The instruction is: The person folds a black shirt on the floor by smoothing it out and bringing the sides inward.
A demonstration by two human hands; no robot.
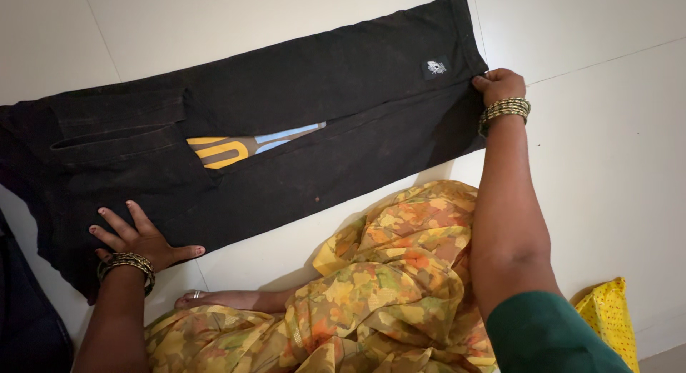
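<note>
Your left hand (139, 241) lies flat, fingers spread, pressing the black trousers (286, 123) near the waist. Your right hand (498, 85) pinches the hem, arm stretched forward. The trousers lie spread across the white floor (607, 166).

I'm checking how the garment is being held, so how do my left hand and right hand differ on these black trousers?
The left hand lies flat with fingers spread on the waist end of the black trousers; the right hand is curled, pinching the leg hems. The left hand sits near the body; the right hand is reached far out. Both wrists wear gold bangles.
</note>
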